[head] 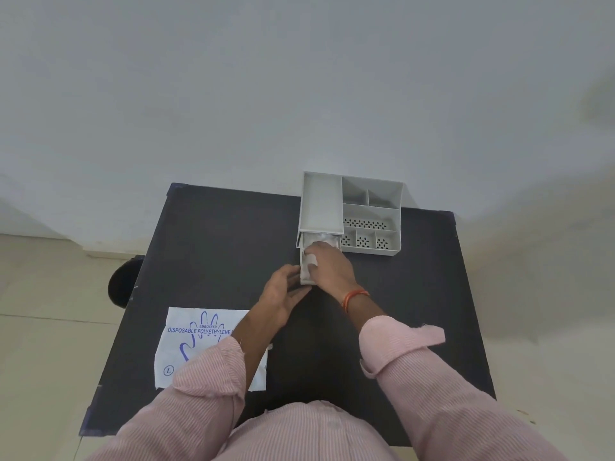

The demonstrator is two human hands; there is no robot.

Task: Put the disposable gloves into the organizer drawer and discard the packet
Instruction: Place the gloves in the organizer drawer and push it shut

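Observation:
A grey desk organizer (369, 207) stands at the back of the black table (213, 247). Its drawer (305, 277) is pulled out toward me, with clear crumpled disposable gloves (321, 239) lying inside. My right hand (327, 266) lies over the drawer, fingers down on the gloves. My left hand (283, 294) rests against the drawer's left front corner, fingers straight. The white glove packet (193, 331), printed in blue, lies flat at the table's front left, partly under my left sleeve.
A dark round object (121, 284) sits on the floor beside the table's left edge. The organizer's top compartments hold nothing visible. A pale wall rises right behind the table.

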